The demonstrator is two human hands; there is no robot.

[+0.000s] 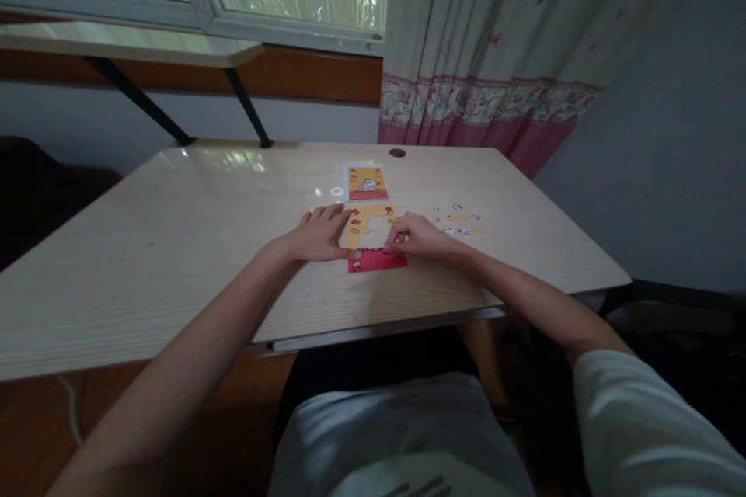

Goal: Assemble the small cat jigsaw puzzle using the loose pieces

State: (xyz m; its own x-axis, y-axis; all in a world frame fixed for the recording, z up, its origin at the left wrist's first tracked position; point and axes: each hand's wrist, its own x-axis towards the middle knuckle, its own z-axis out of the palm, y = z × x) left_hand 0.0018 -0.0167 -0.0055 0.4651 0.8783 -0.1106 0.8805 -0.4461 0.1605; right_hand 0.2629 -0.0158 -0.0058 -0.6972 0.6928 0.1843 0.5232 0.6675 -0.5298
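A partly assembled jigsaw puzzle lies on the desk, with a yellow upper part, a red lower strip and a pale gap in its middle. My left hand rests at its left side, fingers spread and thumb on the lower left of the puzzle. At the right edge of the gap, my right hand is closed in a pinch, fingertips down at the puzzle. Whatever it may hold is hidden by the fingers. Just beyond the puzzle lies a matching picture card with a white animal on yellow and red.
Several loose puzzle pieces are scattered right of my right hand. The pale wooden desk has a round cable hole at the back. A raised shelf stands at the back left. A curtain hangs behind the desk.
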